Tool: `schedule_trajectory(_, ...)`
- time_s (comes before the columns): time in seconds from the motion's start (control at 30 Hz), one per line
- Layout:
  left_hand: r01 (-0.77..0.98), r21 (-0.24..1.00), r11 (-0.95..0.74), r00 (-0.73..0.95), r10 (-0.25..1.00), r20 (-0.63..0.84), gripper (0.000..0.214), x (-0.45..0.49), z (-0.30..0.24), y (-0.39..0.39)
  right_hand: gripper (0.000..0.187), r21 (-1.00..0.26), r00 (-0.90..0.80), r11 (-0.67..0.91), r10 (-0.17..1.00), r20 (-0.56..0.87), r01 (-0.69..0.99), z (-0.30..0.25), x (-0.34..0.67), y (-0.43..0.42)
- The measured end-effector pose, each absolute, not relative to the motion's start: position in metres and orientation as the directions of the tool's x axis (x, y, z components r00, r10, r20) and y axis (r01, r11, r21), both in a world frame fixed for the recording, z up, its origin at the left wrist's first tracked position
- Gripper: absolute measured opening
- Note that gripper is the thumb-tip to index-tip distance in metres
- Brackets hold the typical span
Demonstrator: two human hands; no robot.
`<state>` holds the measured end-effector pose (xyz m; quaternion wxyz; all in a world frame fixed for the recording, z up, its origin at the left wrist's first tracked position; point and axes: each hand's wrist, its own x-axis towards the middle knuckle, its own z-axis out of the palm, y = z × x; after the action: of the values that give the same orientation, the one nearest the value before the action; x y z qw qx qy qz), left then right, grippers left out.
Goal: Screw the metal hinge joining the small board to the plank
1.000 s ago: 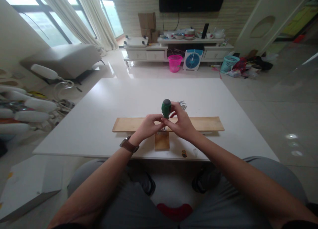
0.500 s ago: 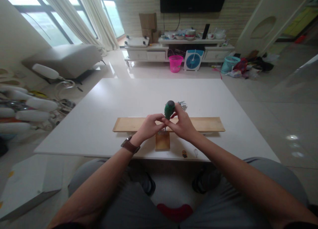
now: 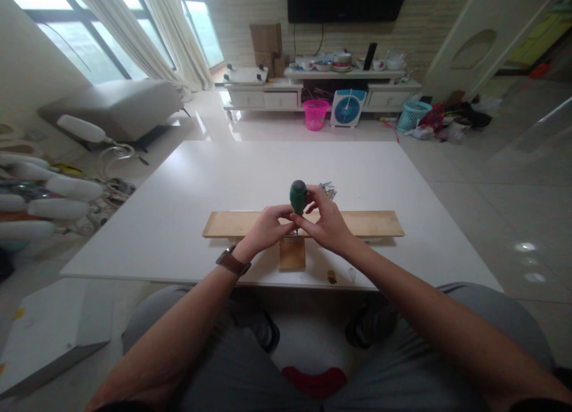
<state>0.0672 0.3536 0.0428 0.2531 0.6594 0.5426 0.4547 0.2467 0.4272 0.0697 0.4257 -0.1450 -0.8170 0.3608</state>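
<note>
Swung back from its rightward lean of half a second ago, the green screwdriver point(image 3: 298, 196) now stands close to upright over the middle of a plank point(image 3: 236, 223), while both hands have barely shifted. The tool sits at the near centre of a white table point(image 3: 214, 167), its tip hidden behind the fingers where the plank meets a short block point(image 3: 292, 255) that juts toward the person.

The right hand point(image 3: 328, 224) is curled narrow around the lower part of the handle, thumb and fingers closed on it. The left hand point(image 3: 266, 228) pinches in at the shaft just under the handle, fingertips together. Whether it also steadies a screw cannot be told from here. A glint of metal, possibly a bracket point(image 3: 291, 238), shows between the hands at the joint.

By the pose, the work in hand looks like driving or seating a screw at that joint, with the left hand guiding and the right hand turning. A further turn would call for keeping the shaft plumb and pressed down so the tip does not slip out, and for the plank and block to stay butted together.

Just behind the right hand lies a small heap of screws point(image 3: 328, 189). Two small bits point(image 3: 331, 275) rest near the table's front edge, right of the block. A watch point(image 3: 232, 260) is strapped to the left wrist. Beyond the table, a pink basket point(image 3: 315, 112) and a blue fan point(image 3: 346, 107) stand on the floor below a TV shelf.
</note>
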Motion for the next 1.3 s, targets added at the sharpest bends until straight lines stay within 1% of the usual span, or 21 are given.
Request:
schedule_trajectory(0.17, 0.462, 0.826, -0.323, 0.094, 0.944, 0.317, 0.013, 0.062, 0.043, 0.353, 0.043, -0.692, -0.582, 0.715, 0.524, 0.622, -0.096, 0.068, 0.246, 0.429)
schedule_trajectory(0.33, 0.506, 0.813, -0.288, 0.019, 0.946, 0.323, 0.014, 0.062, 0.041, 0.352, 0.044, -0.696, -0.577, 0.711, 0.528, 0.623, -0.100, 0.067, 0.246, 0.429)
schedule_trajectory(0.5, 0.503, 0.814, -0.291, -0.034, 0.934, 0.355, 0.013, 0.068, 0.041, 0.353, 0.038, -0.704, -0.575, 0.703, 0.538, 0.616, -0.096, 0.068, 0.245, 0.428)
schedule_trajectory(0.6, 0.481, 0.826, -0.294, -0.016, 0.939, 0.344, 0.013, 0.067, 0.043, 0.353, 0.034, -0.706, -0.581, 0.703, 0.540, 0.609, -0.086, 0.069, 0.246, 0.428)
schedule_trajectory(0.67, 0.469, 0.831, -0.299, 0.027, 0.945, 0.325, 0.015, 0.066, 0.044, 0.353, 0.032, -0.703, -0.581, 0.706, 0.538, 0.611, -0.085, 0.069, 0.246, 0.428)
schedule_trajectory(0.73, 0.480, 0.823, -0.304, 0.064, 0.948, 0.312, 0.020, 0.065, 0.046, 0.352, 0.034, -0.700, -0.579, 0.709, 0.537, 0.614, -0.086, 0.069, 0.246, 0.428)
schedule_trajectory(0.8, 0.511, 0.806, -0.299, 0.062, 0.948, 0.312, 0.023, 0.065, 0.046, 0.351, 0.036, -0.698, -0.577, 0.710, 0.534, 0.617, -0.090, 0.068, 0.246, 0.428)
schedule_trajectory(0.9, 0.541, 0.795, -0.275, 0.010, 0.947, 0.321, 0.020, 0.066, 0.044, 0.351, 0.038, -0.698, -0.577, 0.710, 0.534, 0.617, -0.090, 0.068, 0.246, 0.428)
schedule_trajectory(1.07, 0.529, 0.805, -0.268, -0.047, 0.938, 0.343, 0.015, 0.072, 0.041, 0.353, 0.040, -0.706, -0.587, 0.705, 0.542, 0.601, -0.071, 0.067, 0.246, 0.428)
schedule_trajectory(1.17, 0.494, 0.818, -0.295, -0.009, 0.939, 0.344, 0.014, 0.072, 0.042, 0.353, 0.034, -0.708, -0.586, 0.703, 0.545, 0.599, -0.070, 0.067, 0.246, 0.428)
schedule_trajectory(1.3, 0.466, 0.833, -0.297, 0.067, 0.951, 0.301, 0.015, 0.068, 0.044, 0.352, 0.030, -0.724, -0.595, 0.688, 0.564, 0.573, -0.046, 0.067, 0.246, 0.428)
